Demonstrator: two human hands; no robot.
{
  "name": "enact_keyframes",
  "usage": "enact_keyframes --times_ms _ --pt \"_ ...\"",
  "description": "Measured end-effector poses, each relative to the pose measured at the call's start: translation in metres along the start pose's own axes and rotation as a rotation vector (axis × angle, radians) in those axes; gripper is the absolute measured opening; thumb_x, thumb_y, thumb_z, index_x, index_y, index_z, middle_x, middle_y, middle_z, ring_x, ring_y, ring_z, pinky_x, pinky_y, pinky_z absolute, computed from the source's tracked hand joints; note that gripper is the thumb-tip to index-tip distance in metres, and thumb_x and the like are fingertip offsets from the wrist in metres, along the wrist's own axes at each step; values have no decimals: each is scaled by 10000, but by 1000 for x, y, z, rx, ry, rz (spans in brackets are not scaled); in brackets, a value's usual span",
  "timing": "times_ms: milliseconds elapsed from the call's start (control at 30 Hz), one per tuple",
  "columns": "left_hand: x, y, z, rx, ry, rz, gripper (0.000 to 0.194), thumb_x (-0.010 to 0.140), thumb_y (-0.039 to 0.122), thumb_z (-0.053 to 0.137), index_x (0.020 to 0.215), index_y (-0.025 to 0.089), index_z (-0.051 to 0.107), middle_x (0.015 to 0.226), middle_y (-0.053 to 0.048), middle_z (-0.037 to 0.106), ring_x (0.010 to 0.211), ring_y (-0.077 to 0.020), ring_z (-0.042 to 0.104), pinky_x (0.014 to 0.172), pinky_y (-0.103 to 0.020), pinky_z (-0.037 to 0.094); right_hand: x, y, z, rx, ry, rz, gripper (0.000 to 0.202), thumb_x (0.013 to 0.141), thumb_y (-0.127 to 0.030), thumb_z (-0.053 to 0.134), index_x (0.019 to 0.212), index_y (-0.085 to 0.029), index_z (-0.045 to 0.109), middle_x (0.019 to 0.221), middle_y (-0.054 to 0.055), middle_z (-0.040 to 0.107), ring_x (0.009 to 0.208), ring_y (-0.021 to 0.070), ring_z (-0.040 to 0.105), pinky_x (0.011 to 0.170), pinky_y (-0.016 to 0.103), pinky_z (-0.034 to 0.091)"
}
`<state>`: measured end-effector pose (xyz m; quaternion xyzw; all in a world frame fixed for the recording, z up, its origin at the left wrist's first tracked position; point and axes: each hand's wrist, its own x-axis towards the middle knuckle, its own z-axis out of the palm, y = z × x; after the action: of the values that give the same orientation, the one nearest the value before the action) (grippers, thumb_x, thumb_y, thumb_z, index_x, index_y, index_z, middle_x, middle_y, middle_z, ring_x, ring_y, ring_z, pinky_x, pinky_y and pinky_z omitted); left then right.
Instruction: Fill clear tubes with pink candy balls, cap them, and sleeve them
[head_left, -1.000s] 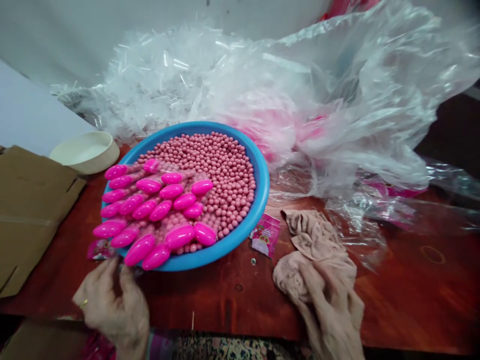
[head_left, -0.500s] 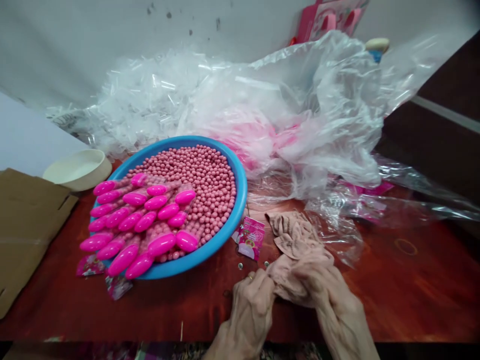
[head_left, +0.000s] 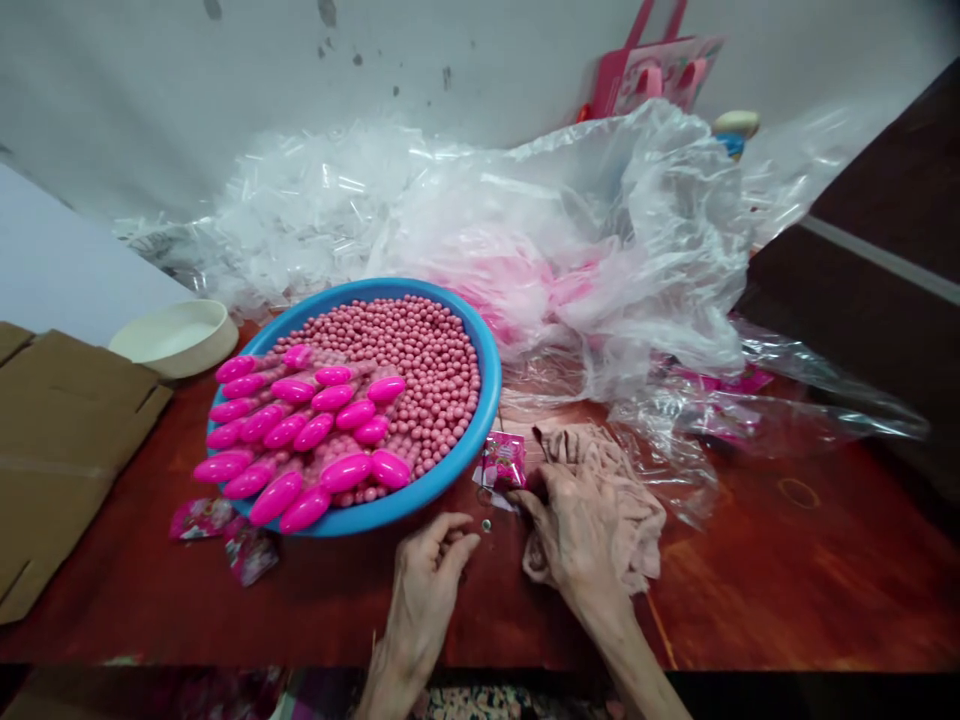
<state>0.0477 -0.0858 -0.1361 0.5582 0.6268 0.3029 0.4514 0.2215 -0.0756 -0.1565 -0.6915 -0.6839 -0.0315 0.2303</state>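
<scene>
My left hand [head_left: 426, 578] is just above the red table, in front of the blue basin, its fingers loosely curled, thumb and index tips slightly apart and nothing visible between them. A small round metal piece [head_left: 487, 525] lies to the right of its fingertips. My right hand [head_left: 581, 525] rests over the crumpled beige cloth [head_left: 637, 535], fingers spread, its thumb reaching left towards a pink printed packet [head_left: 504, 459]. The blue basin [head_left: 491, 375] holds pink beads [head_left: 427, 370] and several clear tubes with bright pink ends [head_left: 313, 430].
Crumpled clear plastic bags [head_left: 660, 260] cover the back of the table [head_left: 795, 570]. A white bowl [head_left: 180, 340] and brown cardboard [head_left: 71, 440] are at the left. Two pink packets [head_left: 250, 550] lie before the basin. A dark box [head_left: 862, 270] stands at the right.
Both hands have let go of the bunched cloth, which now lies spread wider. My left hand has moved left; my right has shifted left and up onto the cloth. The view has shifted slightly.
</scene>
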Motion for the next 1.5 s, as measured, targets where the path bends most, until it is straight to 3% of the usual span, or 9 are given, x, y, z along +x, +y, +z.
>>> enact_keyframes --times_ms 400,567,667,767,867,967,1100,1300,1500 --pt "26 28 17 -36 -16 155 127 711 138 631 748 225 716 759 -21 676 754 -208 605 768 -321 445 9 2 -1 71 -96 98 190 847 -193 512 758 -167 678 753 84 676 728 235 556 692 344 335" --pt "28 28 17 -154 42 106 356 725 255 684 1079 219 686 832 -32 698 762 -208 603 808 -356 460 14 0 -10 132 -116 65 259 828 -130 483 684 -197 688 700 56 664 685 216 549 665 332 349" --pt "30 38 17 -291 -1 121 335 631 207 757 965 225 736 979 -37 705 937 -224 605 904 -338 432 14 -4 -21 154 -111 46 258 812 -106 480 719 -205 698 706 61 654 743 248 541 702 366 354" --pt "30 45 23 -456 -15 111 32 656 168 705 665 187 729 727 -9 679 763 -180 611 784 -287 472 12 -5 -35 216 -118 13 218 831 -132 502 749 -218 685 746 43 656 784 239 544 724 362 384" --pt "27 46 30 -613 58 38 107 682 174 680 575 176 669 581 37 603 597 -116 536 673 -242 461 7 -5 -48 284 -68 28 125 853 -279 572 826 -202 667 836 52 668 852 241 563 769 377 421" --pt "23 46 33 -739 108 -34 85 659 175 709 589 172 661 576 55 606 571 -87 509 639 -211 445 -2 -11 -54 433 1 117 243 828 -430 610 878 -196 651 868 61 672 859 243 590 779 390 454" --pt "15 51 33 -826 111 -88 82 640 151 731 583 159 673 571 49 627 567 -76 510 623 -191 434 -13 -20 -56 619 -1 238 267 874 -391 554 692 -207 623 711 25 643 674 179 592 613 295 480" --pt "7 58 32 -881 84 -132 189 594 138 775 513 134 604 517 48 580 520 -73 479 556 -192 417 -6 -11 -71 705 -64 150 379 926 -341 447 612 -195 600 613 10 604 601 147 574 584 254 462" --pt "5 61 31 -891 165 -91 208 631 138 769 547 163 581 538 74 575 544 -67 472 582 -168 417 -9 -17 -74 872 -149 347 263 769 -363 658 974 -200 668 824 37 712 661 166 665 562 237 532"
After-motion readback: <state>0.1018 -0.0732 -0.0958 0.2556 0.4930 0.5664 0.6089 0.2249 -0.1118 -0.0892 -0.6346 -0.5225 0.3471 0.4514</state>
